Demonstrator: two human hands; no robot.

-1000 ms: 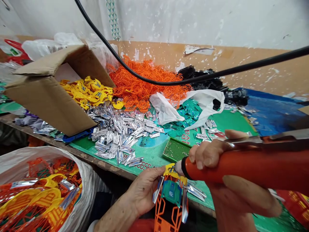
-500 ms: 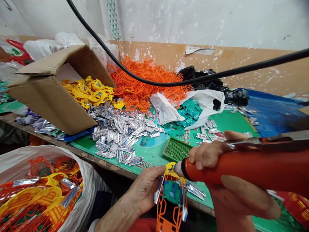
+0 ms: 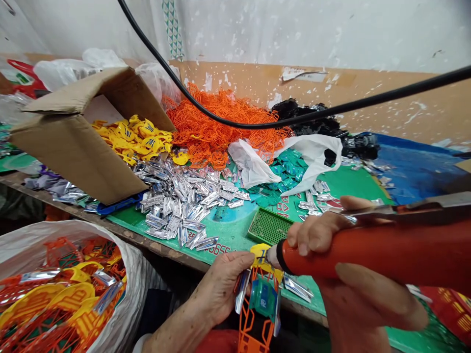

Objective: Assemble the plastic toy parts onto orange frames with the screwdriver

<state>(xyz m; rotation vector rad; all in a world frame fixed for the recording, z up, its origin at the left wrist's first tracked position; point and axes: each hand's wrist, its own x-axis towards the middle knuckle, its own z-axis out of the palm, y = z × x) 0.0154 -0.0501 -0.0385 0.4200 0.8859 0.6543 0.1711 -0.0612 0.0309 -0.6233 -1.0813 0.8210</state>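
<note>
My left hand (image 3: 221, 282) pinches the yellow front piece of a plastic toy vehicle body (image 3: 263, 296) between thumb and fingers. This body has an orange lattice frame, a green panel in the middle and silver strips on its sides. My right hand (image 3: 331, 250) is wrapped around a red electric screwdriver (image 3: 386, 252), held nearly level. The tool's grey nose meets the yellow piece; the bit's tip is hard to make out. Just behind it, a green perforated tray (image 3: 270, 226) with small parts rests on the table.
Silver strips (image 3: 184, 201) are heaped on the green table, beside a tilted cardboard box (image 3: 73, 152) of yellow pieces (image 3: 143, 137). Behind lie orange frames (image 3: 221, 122) and a white bag (image 3: 312, 162) with green panels. A sack (image 3: 128, 274) of toy bodies stands left. A black cable (image 3: 235, 122) hangs across.
The toy body has turned slightly under the screwdriver, its right silver strip now more hidden. The cable's upper left part has shifted right. Both hands keep their holds.
</note>
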